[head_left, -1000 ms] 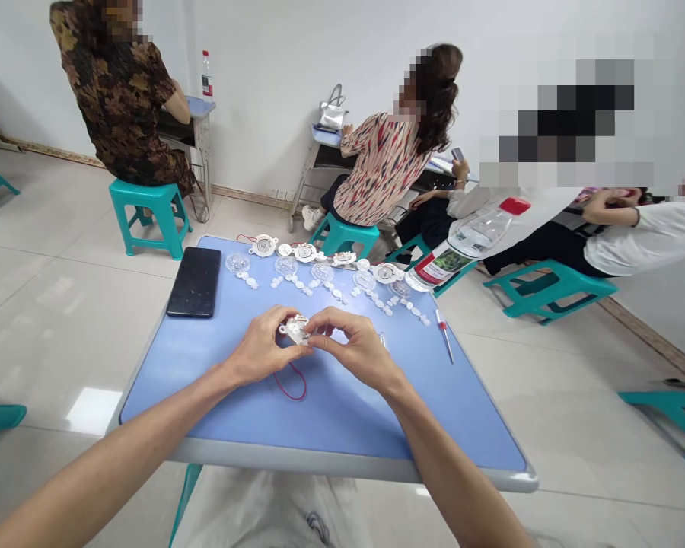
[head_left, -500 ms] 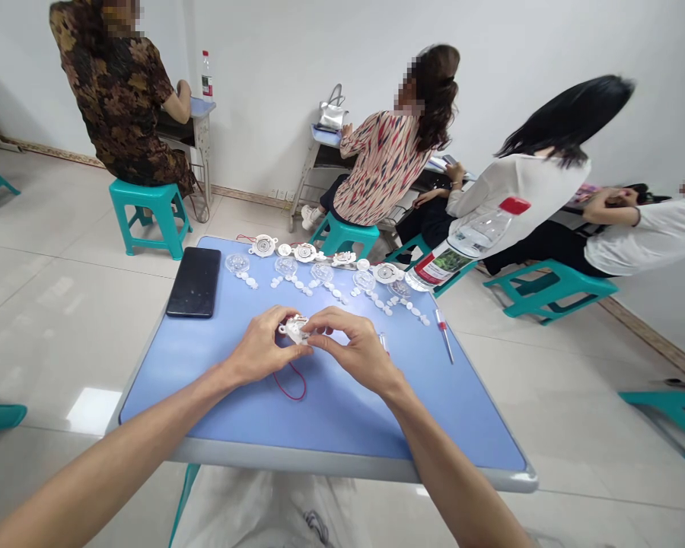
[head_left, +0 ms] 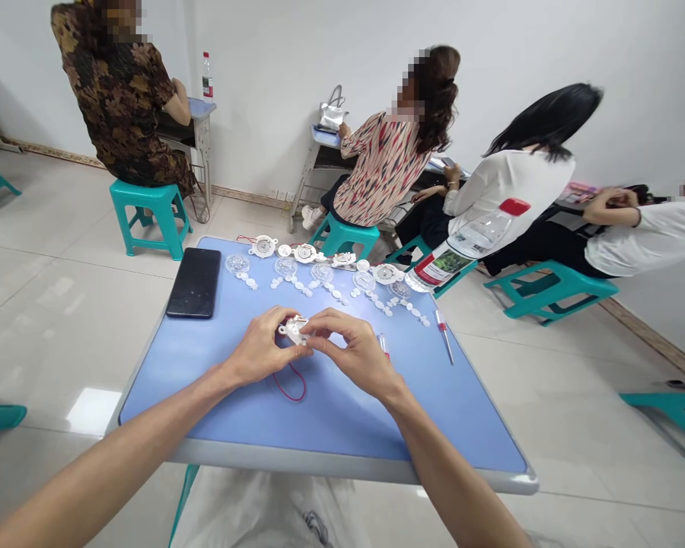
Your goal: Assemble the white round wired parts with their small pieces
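My left hand (head_left: 256, 348) and my right hand (head_left: 351, 352) meet above the blue tabletop (head_left: 325, 426), pinching a small white plastic housing (head_left: 294, 329) between their fingertips. Its underside is mostly hidden by my fingers. A thin red wire (head_left: 290, 386) loops down from it onto the table, below my hands. Close to my right hand lies a small red-and-transparent item (head_left: 383, 345). A red-handled screwdriver (head_left: 445, 336) rests farther right, near the table edge. Rows of white round housings (head_left: 305, 253), transparent domes (head_left: 286, 267) and small white pieces lie beyond my hands.
A black smartphone (head_left: 195, 283) lies at the table's left. A plastic bottle with a red cap (head_left: 462, 245) lies at the far right corner. Several co-workers (head_left: 385, 164) sit on teal stools at other tables beyond, and a tiled floor surrounds my table.
My hands stay almost still around the white housing. The co-worker in the white top has shifted left and come fully into view, and the small red-and-transparent item shows more beside my right hand.
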The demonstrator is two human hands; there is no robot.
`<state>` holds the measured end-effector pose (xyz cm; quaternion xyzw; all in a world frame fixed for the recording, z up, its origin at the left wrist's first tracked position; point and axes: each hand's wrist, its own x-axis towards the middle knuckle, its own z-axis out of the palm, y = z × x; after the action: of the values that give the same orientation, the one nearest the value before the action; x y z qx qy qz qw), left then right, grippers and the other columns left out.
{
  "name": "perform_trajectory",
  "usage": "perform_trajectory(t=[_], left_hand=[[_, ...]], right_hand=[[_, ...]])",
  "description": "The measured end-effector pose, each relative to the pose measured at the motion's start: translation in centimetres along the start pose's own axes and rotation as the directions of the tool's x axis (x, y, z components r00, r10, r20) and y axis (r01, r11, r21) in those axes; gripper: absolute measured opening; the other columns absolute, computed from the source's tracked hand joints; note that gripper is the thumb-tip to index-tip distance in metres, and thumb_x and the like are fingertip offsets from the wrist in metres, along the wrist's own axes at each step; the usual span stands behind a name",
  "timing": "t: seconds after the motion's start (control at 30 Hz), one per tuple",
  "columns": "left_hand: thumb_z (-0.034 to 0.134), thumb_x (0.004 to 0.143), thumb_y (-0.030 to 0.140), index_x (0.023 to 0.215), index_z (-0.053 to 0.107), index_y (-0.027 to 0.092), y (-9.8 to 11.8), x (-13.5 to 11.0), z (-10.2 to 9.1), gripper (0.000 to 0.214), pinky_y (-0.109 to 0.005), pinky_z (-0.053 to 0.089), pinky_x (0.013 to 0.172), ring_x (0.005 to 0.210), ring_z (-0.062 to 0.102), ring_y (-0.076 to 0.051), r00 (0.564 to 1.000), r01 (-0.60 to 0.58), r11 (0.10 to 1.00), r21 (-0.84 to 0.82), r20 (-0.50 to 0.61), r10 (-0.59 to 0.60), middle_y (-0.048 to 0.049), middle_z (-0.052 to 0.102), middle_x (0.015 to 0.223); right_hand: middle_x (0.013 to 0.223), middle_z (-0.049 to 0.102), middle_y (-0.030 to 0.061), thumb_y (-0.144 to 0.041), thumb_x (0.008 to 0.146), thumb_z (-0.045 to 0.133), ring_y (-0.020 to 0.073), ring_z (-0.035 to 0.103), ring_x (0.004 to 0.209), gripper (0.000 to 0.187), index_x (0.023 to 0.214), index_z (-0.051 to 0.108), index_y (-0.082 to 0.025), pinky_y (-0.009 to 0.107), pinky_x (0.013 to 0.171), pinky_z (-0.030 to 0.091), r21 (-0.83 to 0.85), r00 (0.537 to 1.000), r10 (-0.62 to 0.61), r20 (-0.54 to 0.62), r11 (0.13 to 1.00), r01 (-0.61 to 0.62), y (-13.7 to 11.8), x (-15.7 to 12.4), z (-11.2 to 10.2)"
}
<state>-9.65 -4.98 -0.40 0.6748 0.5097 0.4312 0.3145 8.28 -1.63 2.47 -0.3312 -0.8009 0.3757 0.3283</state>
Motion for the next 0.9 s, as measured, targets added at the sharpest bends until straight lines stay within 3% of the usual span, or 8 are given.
perform_trajectory(t=[0.37,0.57,0.9], left_hand=[[0.074,0.074,0.033,0.101,0.062,0.018,0.0,0.0,0.0,0.033,-0.030,0.046,0.076,0.086,0.060,-0.019,1.000,0.005,1.000,-0.006,0.001,-0.005,-0.0038,0.066,0.095],[0.078,0.070,0.032,0.101,0.061,0.018,0.1,0.0,0.0,0.038,-0.029,0.046,0.075,0.084,0.059,-0.018,1.000,0.020,1.000,0.017,-0.010,-0.020,-0.0025,0.065,0.094],[0.077,0.071,0.035,0.100,0.061,0.018,-0.1,0.0,0.1,0.037,-0.028,0.045,0.071,0.080,0.058,-0.016,1.000,0.008,1.000,0.027,-0.007,-0.008,-0.0019,0.065,0.093]], right_hand=[[0.087,0.068,0.0022,-0.017,0.079,0.070,0.0162,0.061,0.077,0.011,0.088,0.073,-0.024,0.031,0.074,0.050,0.027,0.998,0.055,-0.025,0.998,-0.055,0.0,-0.1,0.2],[0.089,0.067,0.0026,-0.023,0.081,0.068,0.0160,0.059,0.077,0.011,0.091,0.073,-0.023,0.032,0.074,0.048,0.136,0.992,0.124,-0.033,0.984,-0.118,0.4,0.0,-0.2],[0.091,0.068,0.0026,-0.025,0.081,0.068,0.0177,0.061,0.084,0.011,0.091,0.074,-0.024,0.033,0.078,0.047,0.153,0.990,0.143,0.016,0.978,-0.144,0.8,0.0,-0.1]])
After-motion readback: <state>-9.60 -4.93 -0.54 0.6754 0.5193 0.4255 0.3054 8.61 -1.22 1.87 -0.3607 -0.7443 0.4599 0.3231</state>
